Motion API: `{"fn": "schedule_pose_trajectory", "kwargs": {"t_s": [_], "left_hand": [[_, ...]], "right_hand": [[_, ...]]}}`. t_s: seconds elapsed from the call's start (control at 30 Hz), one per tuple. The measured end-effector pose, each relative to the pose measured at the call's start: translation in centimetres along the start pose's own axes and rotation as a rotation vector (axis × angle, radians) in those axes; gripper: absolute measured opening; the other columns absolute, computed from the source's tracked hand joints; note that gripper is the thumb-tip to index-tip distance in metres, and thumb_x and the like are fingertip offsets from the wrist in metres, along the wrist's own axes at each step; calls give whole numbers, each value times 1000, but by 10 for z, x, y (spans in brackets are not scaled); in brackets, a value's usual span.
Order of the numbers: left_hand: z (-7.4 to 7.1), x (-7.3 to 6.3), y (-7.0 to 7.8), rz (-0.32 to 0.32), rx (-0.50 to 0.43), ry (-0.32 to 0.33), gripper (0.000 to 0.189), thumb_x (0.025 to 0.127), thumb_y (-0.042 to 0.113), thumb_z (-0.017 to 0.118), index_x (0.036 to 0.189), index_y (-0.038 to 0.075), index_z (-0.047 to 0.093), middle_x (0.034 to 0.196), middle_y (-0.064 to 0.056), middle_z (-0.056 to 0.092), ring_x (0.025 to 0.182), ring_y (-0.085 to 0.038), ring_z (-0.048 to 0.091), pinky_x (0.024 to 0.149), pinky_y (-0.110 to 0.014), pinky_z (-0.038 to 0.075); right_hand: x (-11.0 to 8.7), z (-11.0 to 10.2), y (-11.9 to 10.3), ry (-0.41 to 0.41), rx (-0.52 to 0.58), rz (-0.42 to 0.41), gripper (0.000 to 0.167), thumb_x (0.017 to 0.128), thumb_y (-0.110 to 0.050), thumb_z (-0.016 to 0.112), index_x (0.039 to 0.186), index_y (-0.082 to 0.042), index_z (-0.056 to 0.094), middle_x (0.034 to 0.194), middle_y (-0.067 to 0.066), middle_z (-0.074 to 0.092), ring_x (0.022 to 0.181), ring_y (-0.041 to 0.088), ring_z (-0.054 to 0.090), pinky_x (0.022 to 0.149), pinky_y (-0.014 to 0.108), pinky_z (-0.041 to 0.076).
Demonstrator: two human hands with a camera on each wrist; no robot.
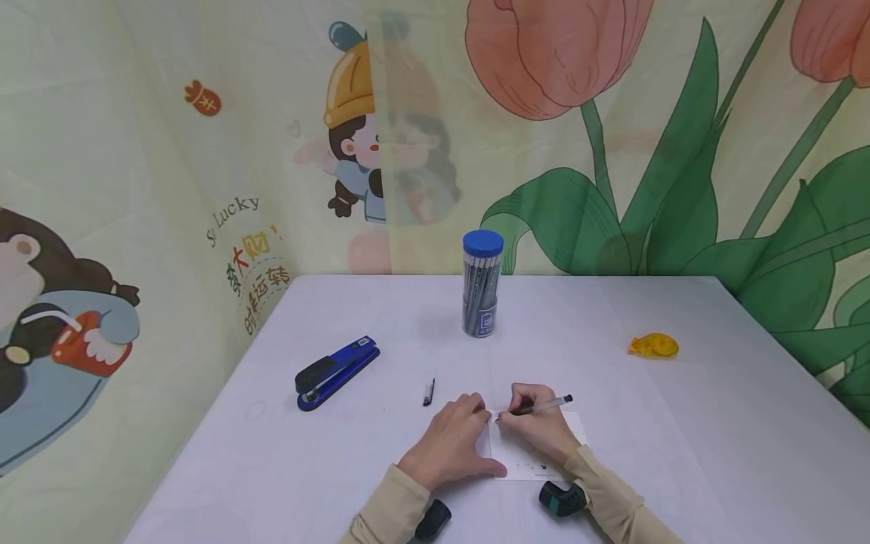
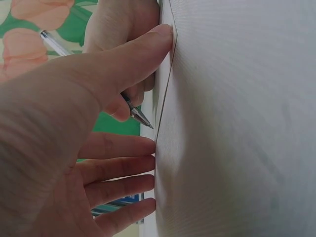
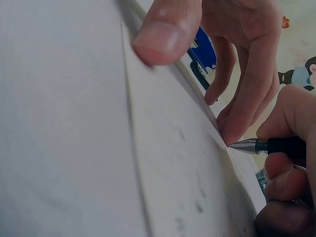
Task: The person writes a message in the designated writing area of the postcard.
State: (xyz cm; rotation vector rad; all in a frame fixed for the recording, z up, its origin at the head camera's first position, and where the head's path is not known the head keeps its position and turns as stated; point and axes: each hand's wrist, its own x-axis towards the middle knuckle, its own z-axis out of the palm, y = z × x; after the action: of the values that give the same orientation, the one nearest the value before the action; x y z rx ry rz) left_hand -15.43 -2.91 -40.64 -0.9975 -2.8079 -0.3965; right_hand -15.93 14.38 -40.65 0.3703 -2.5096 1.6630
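Observation:
My right hand [image 1: 546,434] pinches a gel pen [image 1: 552,404] with a clear barrel and dark grip. In the right wrist view the pen's metal tip [image 3: 242,145] is right at the far left part of a small white sheet of paper [image 1: 514,451]. Several dark marks [image 3: 199,205] show on the sheet's near part. My left hand [image 1: 451,444] rests along the sheet's left side, thumb on the near left corner and fingertips [image 2: 147,145] down at its edge. Its fingers are extended and spread, gripping nothing.
A pen cap [image 1: 429,392] lies beyond my left hand. Farther left is a blue and black stapler [image 1: 336,373]. A blue-lidded clear tub of pencils [image 1: 482,283] stands at the back, and a small yellow object [image 1: 655,345] lies at right. Patterned curtain [image 1: 421,151] hangs behind the table.

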Motion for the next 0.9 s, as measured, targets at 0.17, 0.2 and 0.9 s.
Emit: {"fn": "schedule_pose_trajectory", "kwargs": {"t_s": [0.17, 0.2, 0.9], "left_hand": [[0, 0, 0, 4, 2, -5, 61, 63, 56, 83, 99, 9, 70, 95, 4, 53, 80, -9, 46, 71, -20, 41], [0, 0, 0, 3, 3, -5, 61, 63, 56, 83, 99, 9, 70, 95, 4, 53, 80, -9, 46, 71, -21, 40], [0, 0, 1, -3, -2, -9, 60, 63, 56, 82, 99, 9, 70, 95, 3, 53, 81, -10, 46, 71, -21, 41]], "right_hand": [[-1, 1, 0, 2, 15, -37, 22, 69, 13, 65, 62, 0, 49, 61, -4, 51, 62, 6, 47, 62, 19, 37], [0, 1, 3, 3, 16, -42, 22, 68, 13, 65, 62, 0, 48, 61, -4, 51, 61, 6, 46, 61, 19, 37], [6, 5, 28, 24, -16, -52, 23, 66, 13, 65, 61, -1, 48, 60, -7, 47, 61, 6, 45, 61, 19, 35]]}}
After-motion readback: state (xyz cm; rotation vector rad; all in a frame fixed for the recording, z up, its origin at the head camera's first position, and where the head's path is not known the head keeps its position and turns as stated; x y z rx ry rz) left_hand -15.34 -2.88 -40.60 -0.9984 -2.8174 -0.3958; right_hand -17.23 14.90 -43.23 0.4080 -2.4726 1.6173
